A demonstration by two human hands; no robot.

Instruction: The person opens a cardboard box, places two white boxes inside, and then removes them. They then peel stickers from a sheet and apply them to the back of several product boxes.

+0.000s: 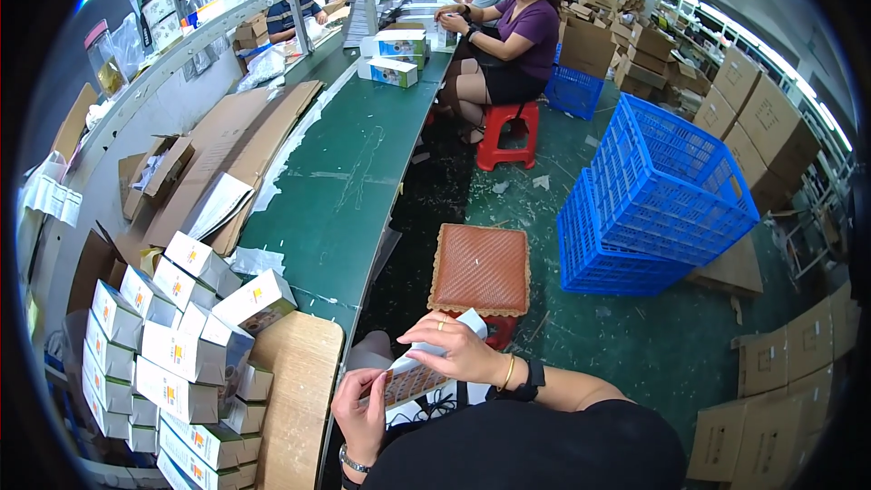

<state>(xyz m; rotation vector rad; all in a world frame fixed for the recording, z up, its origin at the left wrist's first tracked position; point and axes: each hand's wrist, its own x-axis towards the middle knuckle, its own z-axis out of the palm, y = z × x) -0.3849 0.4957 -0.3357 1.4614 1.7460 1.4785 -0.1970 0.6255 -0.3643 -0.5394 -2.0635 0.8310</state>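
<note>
In front of my body, my right hand (454, 350) grips a white sheet with rows of small orange-brown patches (415, 385), which looks like a sticker sheet. Its white upper part is bent over between thumb and fingers. My left hand (361, 410) pinches at the sheet's left edge with thumb and fingertips; whether a small piece is between them is too small to tell. Left of my hands, several white printed cartons (172, 351) are stacked beside and partly over a wooden board (299, 367).
A green workbench (349, 177) runs away from me, with flattened cardboard (231, 141) along its left side. A red stool with a brown cushion (479, 268) stands ahead. Blue crates (649, 204) are stacked to the right. A co-worker (517, 32) sits farther along, on a red stool (508, 136).
</note>
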